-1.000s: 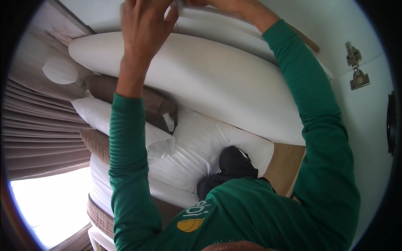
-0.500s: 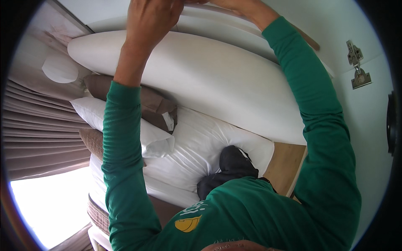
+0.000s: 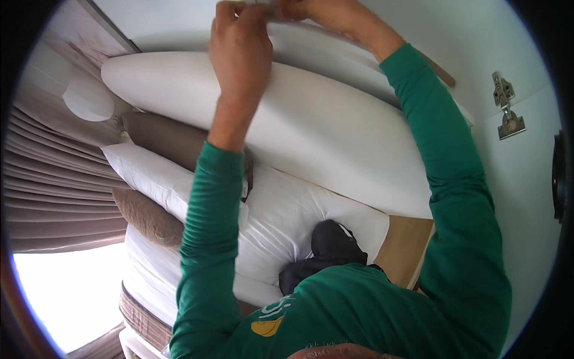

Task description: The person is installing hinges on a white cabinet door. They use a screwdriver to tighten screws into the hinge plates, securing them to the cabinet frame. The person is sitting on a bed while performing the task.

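Both my arms reach up in green sleeves to the top edge of the view. My left hand point(image 3: 242, 51) is closed, its fingers curled and pinched together near the edge. Close beside it, my right hand point(image 3: 329, 17) has its fingertips pressed together. Whatever lies between the fingers is too small and too cut off to make out. Just below the hands runs a pale ledge point(image 3: 335, 51), and under that bulges a long, white, rounded panel point(image 3: 335, 125).
A metal cabinet hinge point(image 3: 507, 107) sticks out at the right. Below me is a bed with a white sheet point(image 3: 281, 209), a white pillow point(image 3: 149, 173) and brown pillows point(image 3: 146, 215). My dark-trousered leg point(image 3: 332, 242) rests there. A pleated curtain point(image 3: 60, 185) hangs left.
My left hand has moved right and a little down in the view, closer to the right hand, so more of its fingers show. The right hand stays at the top edge, slightly lower.
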Available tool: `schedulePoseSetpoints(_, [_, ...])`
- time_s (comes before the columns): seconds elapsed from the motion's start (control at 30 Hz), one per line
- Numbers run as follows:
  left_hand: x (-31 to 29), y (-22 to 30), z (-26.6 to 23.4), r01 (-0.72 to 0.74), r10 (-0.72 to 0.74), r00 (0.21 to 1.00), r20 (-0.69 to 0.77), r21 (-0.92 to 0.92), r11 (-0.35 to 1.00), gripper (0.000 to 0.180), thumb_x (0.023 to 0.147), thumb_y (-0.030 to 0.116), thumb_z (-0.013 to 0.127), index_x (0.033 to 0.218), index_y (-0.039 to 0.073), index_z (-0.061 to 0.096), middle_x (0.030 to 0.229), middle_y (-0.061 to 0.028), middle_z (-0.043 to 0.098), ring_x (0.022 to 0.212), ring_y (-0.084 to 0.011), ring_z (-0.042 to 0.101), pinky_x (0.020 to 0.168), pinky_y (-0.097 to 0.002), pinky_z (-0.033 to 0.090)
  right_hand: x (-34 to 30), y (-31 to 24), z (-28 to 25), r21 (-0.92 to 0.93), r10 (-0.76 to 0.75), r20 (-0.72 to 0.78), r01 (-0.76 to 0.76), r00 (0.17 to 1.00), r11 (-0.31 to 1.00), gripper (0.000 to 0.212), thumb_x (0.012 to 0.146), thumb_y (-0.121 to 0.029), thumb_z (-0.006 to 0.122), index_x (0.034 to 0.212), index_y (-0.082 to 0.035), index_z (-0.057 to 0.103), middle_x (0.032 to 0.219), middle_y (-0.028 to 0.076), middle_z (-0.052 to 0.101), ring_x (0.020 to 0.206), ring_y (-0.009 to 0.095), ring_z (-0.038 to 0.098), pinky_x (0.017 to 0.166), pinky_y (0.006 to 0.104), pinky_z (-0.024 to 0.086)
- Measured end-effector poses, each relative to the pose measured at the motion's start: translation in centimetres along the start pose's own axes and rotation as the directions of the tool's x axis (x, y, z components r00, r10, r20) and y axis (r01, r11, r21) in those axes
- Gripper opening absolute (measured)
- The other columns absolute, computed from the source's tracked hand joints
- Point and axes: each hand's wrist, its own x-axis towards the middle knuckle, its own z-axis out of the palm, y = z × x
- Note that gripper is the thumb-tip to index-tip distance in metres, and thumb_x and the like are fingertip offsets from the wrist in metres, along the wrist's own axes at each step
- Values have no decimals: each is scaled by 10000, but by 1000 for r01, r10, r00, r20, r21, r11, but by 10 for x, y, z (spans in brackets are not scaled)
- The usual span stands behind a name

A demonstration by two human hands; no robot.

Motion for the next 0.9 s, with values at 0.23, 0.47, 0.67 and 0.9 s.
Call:
schedulePoseSetpoints(0.23, [-13,13,1,228,-230,973,-24,-63,972,117,926,139,721,995,70,785,985,-67,666,821,-224,681,764,-375,540,1,2,3,-117,-91,11,92,996,989,110,871,-78,779,924,-1,721,838,63,738,782,131,662,725,291,540])
schedulePoseSetpoints(0.47, [-7,15,5,164,-163,986,-22,37,986,123,942,178,720,1004,95,786,974,-59,638,768,-200,662,691,-359,539,-8,7,4,-194,-196,-62,181,979,964,183,853,-166,779,931,-10,726,865,73,733,799,164,677,759,309,548])
schedulePoseSetpoints(0.67, [-9,17,1,207,-206,978,19,-51,977,91,952,147,685,983,113,764,998,-86,626,760,-289,669,645,-412,534,-1,13,11,-220,-98,-53,84,994,972,136,878,-156,742,939,-36,723,897,69,741,848,162,682,810,316,543])
schedulePoseSetpoints(0.9, [-8,18,-4,57,-60,998,-19,-131,990,120,954,56,679,1051,57,751,1012,-93,643,838,-212,682,647,-333,545,6,15,-49,-262,202,-61,-211,978,942,111,854,-101,748,921,-14,736,841,85,736,792,163,677,732,308,553])
